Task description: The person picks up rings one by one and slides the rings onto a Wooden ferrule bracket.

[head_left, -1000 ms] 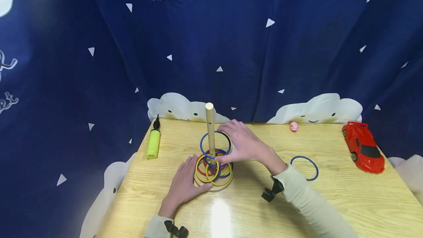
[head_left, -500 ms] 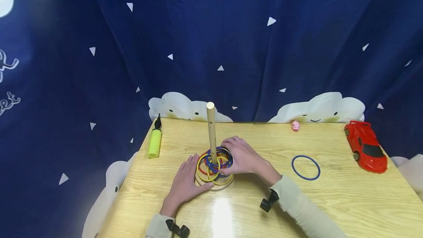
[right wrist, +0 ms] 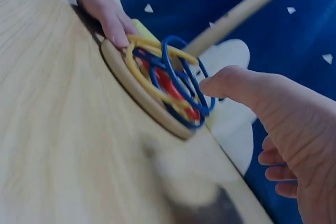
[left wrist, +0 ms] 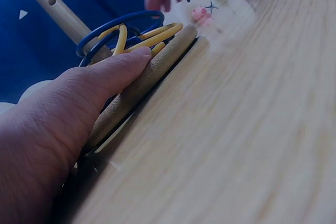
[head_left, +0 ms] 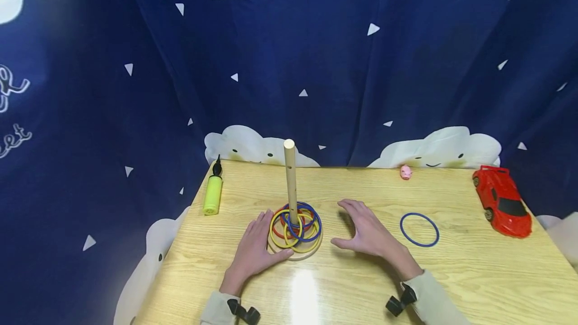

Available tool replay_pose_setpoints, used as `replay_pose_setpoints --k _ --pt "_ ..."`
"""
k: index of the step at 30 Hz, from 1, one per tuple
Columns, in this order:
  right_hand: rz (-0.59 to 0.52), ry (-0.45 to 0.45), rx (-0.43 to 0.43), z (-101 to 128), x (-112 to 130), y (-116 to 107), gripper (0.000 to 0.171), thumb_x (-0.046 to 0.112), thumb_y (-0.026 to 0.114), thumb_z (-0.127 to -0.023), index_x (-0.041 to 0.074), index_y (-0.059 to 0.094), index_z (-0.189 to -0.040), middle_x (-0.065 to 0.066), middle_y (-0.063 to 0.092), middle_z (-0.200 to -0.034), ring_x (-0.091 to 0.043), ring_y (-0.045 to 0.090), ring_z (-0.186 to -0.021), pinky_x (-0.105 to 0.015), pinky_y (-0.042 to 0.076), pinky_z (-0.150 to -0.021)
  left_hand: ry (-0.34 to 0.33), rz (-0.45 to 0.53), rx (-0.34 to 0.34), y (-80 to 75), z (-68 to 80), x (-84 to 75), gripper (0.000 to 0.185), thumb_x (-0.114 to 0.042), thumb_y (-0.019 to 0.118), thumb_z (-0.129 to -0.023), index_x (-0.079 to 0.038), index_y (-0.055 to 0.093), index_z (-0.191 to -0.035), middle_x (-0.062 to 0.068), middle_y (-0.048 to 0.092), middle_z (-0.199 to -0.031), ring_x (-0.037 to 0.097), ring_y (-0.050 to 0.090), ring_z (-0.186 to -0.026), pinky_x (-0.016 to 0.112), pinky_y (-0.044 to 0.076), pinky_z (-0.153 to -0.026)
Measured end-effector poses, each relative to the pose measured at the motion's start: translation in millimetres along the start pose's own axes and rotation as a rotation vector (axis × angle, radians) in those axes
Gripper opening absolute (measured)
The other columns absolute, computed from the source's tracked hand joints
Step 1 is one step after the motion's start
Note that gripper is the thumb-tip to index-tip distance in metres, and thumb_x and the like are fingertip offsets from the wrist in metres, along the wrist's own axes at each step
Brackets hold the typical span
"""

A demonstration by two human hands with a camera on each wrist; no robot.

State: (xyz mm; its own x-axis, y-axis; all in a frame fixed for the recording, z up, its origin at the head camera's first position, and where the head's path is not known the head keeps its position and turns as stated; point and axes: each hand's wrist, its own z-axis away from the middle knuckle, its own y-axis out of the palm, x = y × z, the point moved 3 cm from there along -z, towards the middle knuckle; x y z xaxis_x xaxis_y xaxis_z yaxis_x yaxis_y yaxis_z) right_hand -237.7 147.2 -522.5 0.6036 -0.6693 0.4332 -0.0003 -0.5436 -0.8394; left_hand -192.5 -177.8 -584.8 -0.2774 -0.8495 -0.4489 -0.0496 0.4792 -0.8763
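A round wooden base (head_left: pixel 311 253) carries an upright wooden peg (head_left: pixel 291 179). Blue rings (head_left: pixel 317 220), yellow rings (head_left: pixel 272 229) and red rings (head_left: pixel 275 232) lie in an overlapping heap around the peg's foot. My left hand (head_left: pixel 254 250) rests against the base's left side, fingers straight. In the left wrist view its thumb (left wrist: pixel 113 72) lies along the base's rim. To the right of the heap, my right hand (head_left: pixel 368 232) holds nothing, its thumb and fingers spread apart. The right wrist view shows the thumb (right wrist: pixel 236 82) overlapping the edge of a blue ring.
A single blue ring (head_left: pixel 402 229) lies on the table (head_left: pixel 361 300) right of my right hand. A pink pig toy (head_left: pixel 406 172) stands at the back, with a red toy car (head_left: pixel 503 202) farther right. A yellow-green hand pump (head_left: pixel 212 194) lies at the back left.
My right hand lowered a blue ring down the peg onto the heap, let it go and moved away to the right. The left hand stayed at the base.
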Motion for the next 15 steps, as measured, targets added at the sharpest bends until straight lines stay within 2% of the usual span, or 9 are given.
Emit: replay_pose_setpoints --k 3,8,15 --pt "-0.021 0.018 -0.052 16 -9 -5 0.099 0.055 0.089 -0.074 0.002 0.052 -0.149 -0.017 0.054 -0.149 -0.038 0.048 -0.138 -0.062 0.040 -0.113 0.010 -0.003 -0.014 -0.1 0.3 0.6 0.127 -0.088 0.061 -0.078 -0.005 0.023 -0.166 0.010 0.028 -0.171 0.028 0.022 -0.159 0.049 0.019 -0.130" --pt "0.017 0.066 -0.149 41 -31 -18 0.096 0.048 0.091 -0.074 0.000 0.052 -0.147 -0.020 0.054 -0.148 -0.040 0.048 -0.137 -0.064 0.039 -0.110 0.020 -0.004 -0.028 0.9 0.4 0.2 0.126 -0.088 0.062 -0.078 -0.004 0.025 -0.166 0.011 0.030 -0.171 0.029 0.024 -0.159 0.050 0.021 -0.129" --pt "0.074 0.185 -0.248 78 -70 -43 0.093 0.042 0.093 -0.072 -0.005 0.054 -0.142 -0.027 0.053 -0.143 -0.051 0.046 -0.130 -0.070 0.038 -0.101 0.020 -0.010 -0.025 0.5 0.6 -0.3 0.127 -0.089 0.060 -0.078 -0.005 0.024 -0.166 0.010 0.029 -0.171 0.027 0.023 -0.159 0.049 0.020 -0.129"
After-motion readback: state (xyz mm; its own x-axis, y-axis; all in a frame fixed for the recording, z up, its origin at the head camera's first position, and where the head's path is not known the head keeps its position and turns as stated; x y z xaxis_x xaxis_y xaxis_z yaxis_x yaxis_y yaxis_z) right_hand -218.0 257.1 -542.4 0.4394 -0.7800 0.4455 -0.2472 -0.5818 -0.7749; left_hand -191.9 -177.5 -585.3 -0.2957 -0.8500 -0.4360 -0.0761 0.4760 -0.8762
